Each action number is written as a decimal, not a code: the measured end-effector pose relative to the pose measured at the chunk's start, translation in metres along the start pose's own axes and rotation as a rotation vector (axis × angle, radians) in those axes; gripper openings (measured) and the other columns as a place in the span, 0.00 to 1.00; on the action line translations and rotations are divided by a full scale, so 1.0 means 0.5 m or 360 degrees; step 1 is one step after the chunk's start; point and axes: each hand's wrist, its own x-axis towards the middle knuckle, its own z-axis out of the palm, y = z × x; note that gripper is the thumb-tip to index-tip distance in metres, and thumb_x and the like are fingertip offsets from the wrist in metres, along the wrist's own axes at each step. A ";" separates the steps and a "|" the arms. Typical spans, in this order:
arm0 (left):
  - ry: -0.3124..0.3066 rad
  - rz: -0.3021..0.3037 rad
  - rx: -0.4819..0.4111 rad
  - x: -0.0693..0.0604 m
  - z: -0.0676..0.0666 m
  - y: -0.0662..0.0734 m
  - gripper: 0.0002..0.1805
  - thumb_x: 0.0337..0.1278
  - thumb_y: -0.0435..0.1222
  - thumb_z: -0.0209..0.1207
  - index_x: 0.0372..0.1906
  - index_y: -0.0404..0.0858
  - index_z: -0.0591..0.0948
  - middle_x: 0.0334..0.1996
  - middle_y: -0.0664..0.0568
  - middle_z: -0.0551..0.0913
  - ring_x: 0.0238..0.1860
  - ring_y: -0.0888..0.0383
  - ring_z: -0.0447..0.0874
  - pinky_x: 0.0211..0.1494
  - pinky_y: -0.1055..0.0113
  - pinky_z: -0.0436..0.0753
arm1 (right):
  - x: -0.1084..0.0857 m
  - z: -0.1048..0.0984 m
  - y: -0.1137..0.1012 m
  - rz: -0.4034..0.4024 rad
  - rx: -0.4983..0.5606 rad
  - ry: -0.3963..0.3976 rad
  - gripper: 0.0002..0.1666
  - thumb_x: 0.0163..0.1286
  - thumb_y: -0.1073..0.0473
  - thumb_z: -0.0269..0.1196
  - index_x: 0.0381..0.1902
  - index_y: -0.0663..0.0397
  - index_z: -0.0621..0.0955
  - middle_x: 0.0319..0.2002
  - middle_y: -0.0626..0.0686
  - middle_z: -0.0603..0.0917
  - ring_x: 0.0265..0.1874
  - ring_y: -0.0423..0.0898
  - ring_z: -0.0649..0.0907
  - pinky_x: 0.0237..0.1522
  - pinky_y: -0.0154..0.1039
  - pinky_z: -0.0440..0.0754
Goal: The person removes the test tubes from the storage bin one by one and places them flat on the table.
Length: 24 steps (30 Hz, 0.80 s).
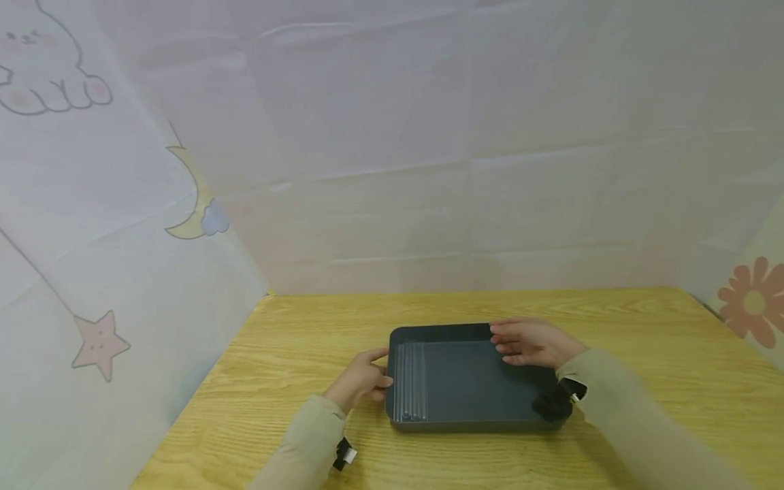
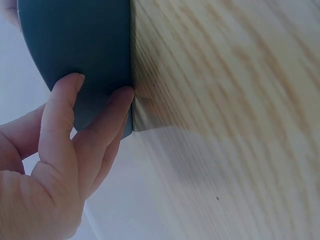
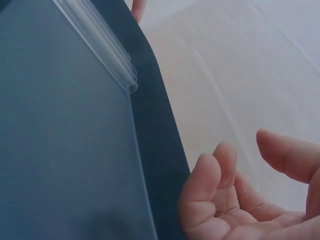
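A dark grey-blue rectangular tray (image 1: 474,384) lies flat on the wooden table. Several clear tubes (image 1: 412,381) lie side by side along its left end; one open tube end shows in the right wrist view. My left hand (image 1: 363,378) is at the tray's left side, and in the left wrist view its fingertips (image 2: 122,95) touch the outer wall. Over the far right part of the tray is my right hand (image 1: 531,342), its fingers loosely bent. In the right wrist view thumb and fingers stand apart with nothing between them, beside the tray's rim (image 3: 157,115).
Yellow wood-grain table (image 1: 294,340) extends around the tray on all sides. Pale cloth backdrops (image 1: 429,204) with a moon, a star and a flower rise behind the table and at its left and right. A black wrist device (image 1: 574,390) sits at the right sleeve.
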 end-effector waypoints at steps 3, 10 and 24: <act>0.0000 -0.0001 -0.0004 0.001 -0.001 0.000 0.35 0.57 0.17 0.55 0.71 0.29 0.62 0.49 0.32 0.80 0.35 0.51 0.85 0.32 0.61 0.84 | 0.006 0.008 -0.001 -0.0007 0.0021 0.0001 0.32 0.76 0.60 0.53 0.72 0.65 0.57 0.35 0.49 0.80 0.31 0.41 0.79 0.37 0.38 0.80; 0.0000 -0.0002 -0.0002 0.000 0.001 0.002 0.36 0.57 0.17 0.55 0.72 0.30 0.62 0.48 0.33 0.81 0.33 0.52 0.85 0.29 0.63 0.83 | 0.018 0.020 0.002 0.0000 0.0038 -0.0006 0.31 0.77 0.61 0.52 0.72 0.66 0.57 0.34 0.49 0.80 0.30 0.41 0.79 0.37 0.38 0.80; -0.0009 0.0002 -0.0015 0.001 0.000 -0.001 0.36 0.57 0.17 0.56 0.72 0.29 0.61 0.49 0.32 0.80 0.33 0.53 0.84 0.29 0.63 0.83 | 0.047 0.062 0.003 0.0031 0.0014 -0.0044 0.34 0.76 0.64 0.52 0.73 0.68 0.54 0.36 0.50 0.80 0.34 0.44 0.80 0.40 0.42 0.79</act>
